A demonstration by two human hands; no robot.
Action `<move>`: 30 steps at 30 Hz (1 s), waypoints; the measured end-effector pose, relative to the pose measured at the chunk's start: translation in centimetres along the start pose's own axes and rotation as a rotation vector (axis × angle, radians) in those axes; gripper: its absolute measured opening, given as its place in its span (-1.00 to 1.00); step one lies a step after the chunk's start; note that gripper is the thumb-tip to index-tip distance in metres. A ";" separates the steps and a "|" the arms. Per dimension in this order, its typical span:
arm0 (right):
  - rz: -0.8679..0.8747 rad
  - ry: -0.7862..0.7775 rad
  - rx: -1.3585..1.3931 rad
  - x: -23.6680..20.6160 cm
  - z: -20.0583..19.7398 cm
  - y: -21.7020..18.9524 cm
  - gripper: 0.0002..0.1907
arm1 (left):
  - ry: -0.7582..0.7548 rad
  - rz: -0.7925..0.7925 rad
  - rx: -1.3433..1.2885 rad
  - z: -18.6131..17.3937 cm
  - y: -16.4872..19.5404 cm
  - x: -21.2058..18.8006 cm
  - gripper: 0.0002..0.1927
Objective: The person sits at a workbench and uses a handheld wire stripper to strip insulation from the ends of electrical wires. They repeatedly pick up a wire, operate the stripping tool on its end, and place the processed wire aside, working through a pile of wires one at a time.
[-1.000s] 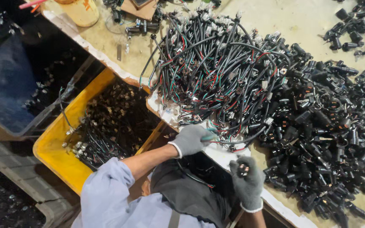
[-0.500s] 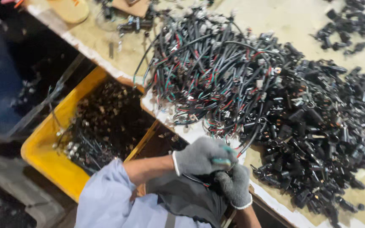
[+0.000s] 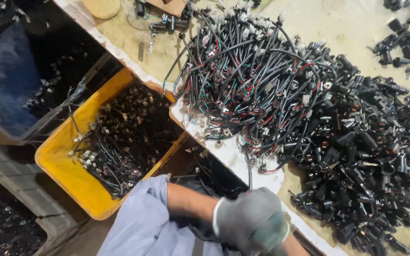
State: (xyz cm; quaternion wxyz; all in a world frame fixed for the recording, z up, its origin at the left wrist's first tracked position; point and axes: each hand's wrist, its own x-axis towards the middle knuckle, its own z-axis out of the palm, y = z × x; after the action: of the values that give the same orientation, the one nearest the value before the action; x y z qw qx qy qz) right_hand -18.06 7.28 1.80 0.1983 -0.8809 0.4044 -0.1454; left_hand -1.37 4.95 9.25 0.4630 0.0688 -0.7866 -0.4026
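My left hand (image 3: 243, 217), in a grey glove with a light blue sleeve behind it, is closed at the bottom edge. A thin black cable (image 3: 249, 173) runs from the tangled pile of black cables with red and green wires (image 3: 257, 80) straight down into it. My right hand (image 3: 272, 235) is pressed against the left one and mostly hidden beneath it; only a strip of glove and bare wrist show. Whether it holds anything is hidden. A heap of black plastic connectors (image 3: 371, 156) lies on the table to the right of both hands.
A yellow bin (image 3: 65, 175) holding short wired parts (image 3: 119, 137) stands below the table's white edge (image 3: 228, 151) at left. A dark blue-lined crate (image 3: 5, 80) sits further left. More black connectors (image 3: 404, 42) lie at the top right.
My hands have come together at the table's near edge and dropped toward the bottom of the view. The right hand, which held a small black connector a second ago, is now covered by the left.
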 end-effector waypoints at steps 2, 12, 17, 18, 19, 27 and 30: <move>-0.040 -0.014 -0.006 0.4 0.2 -0.8 -0.53 | -0.054 -0.314 0.231 0.0 -2.2 1.4 -0.78; 0.326 0.411 -0.101 -2.3 -3.7 1.2 -0.59 | -0.064 -0.733 0.622 -2.0 -12.0 -3.9 -0.75; 0.427 0.447 -0.475 -0.2 -5.7 5.2 -0.52 | -0.122 -0.955 0.562 -2.5 -9.6 -3.2 -0.62; 0.451 0.433 -0.530 0.6 -5.6 5.7 -0.48 | -0.103 -0.953 0.582 -2.4 -9.3 -3.0 -0.61; 0.461 0.400 -0.583 1.4 -5.5 6.2 -0.48 | -0.029 -0.835 0.569 -2.5 -9.1 -3.0 -0.66; 0.457 0.146 -0.757 2.8 -6.8 8.5 -0.49 | 0.344 -0.797 0.602 -3.8 -8.6 -7.1 -0.68; 0.546 0.176 -0.729 3.2 -7.0 8.2 -0.60 | 0.445 -0.772 0.786 -3.8 -9.1 -7.9 -0.77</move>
State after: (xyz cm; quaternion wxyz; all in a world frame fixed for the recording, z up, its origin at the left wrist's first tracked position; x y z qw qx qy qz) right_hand -24.32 -1.64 4.47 -0.1286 -0.7388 0.6615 -0.0104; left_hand 3.64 0.52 -1.42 0.3766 0.5989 -0.6790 -0.1962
